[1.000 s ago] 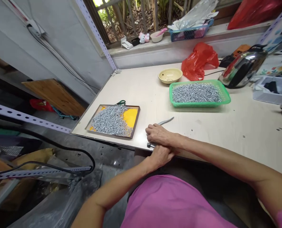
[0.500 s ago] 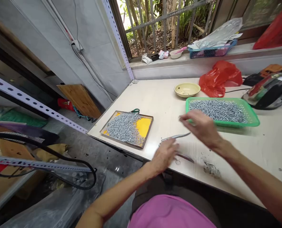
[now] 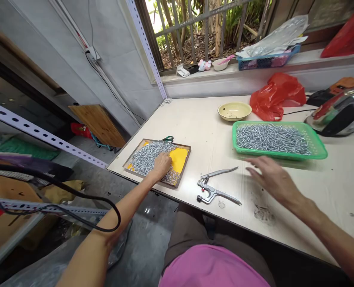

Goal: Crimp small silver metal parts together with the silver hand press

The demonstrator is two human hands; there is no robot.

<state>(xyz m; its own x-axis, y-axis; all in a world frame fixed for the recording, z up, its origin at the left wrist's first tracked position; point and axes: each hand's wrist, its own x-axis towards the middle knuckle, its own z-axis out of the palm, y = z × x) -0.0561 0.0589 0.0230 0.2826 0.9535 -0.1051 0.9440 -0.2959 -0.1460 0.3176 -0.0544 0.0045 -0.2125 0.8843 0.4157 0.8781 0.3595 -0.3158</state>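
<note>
My left hand (image 3: 162, 164) is down in a shallow brown-rimmed tray (image 3: 181, 182), fingers bent together against a pile of small silver metal pins (image 3: 147, 156). What its fingertips hold, if anything, is hidden. Yellow lining (image 3: 179, 158) shows on the tray's right side. Over the table, in front of a green plastic basket (image 3: 319, 148), my right hand (image 3: 274, 179) has thumb and fingers apart with nothing between them. Similar metal pins (image 3: 272, 138) fill the basket. Between the hands lie hand pliers (image 3: 215, 190) with silver handles spread, touched by neither hand.
A yellow oval bowl (image 3: 234, 111) and a red plastic bag (image 3: 276, 97) stand behind the basket. An electric kettle (image 3: 341, 111) is at the right. Green-handled scissors (image 3: 168, 139) lie behind the tray. A perforated metal post (image 3: 147, 44) rises at the table's back corner.
My left hand has moved left from the pliers into the tray, leaving the pliers in full view. My right hand has lowered away from the basket's edge, and its pinch has opened.
</note>
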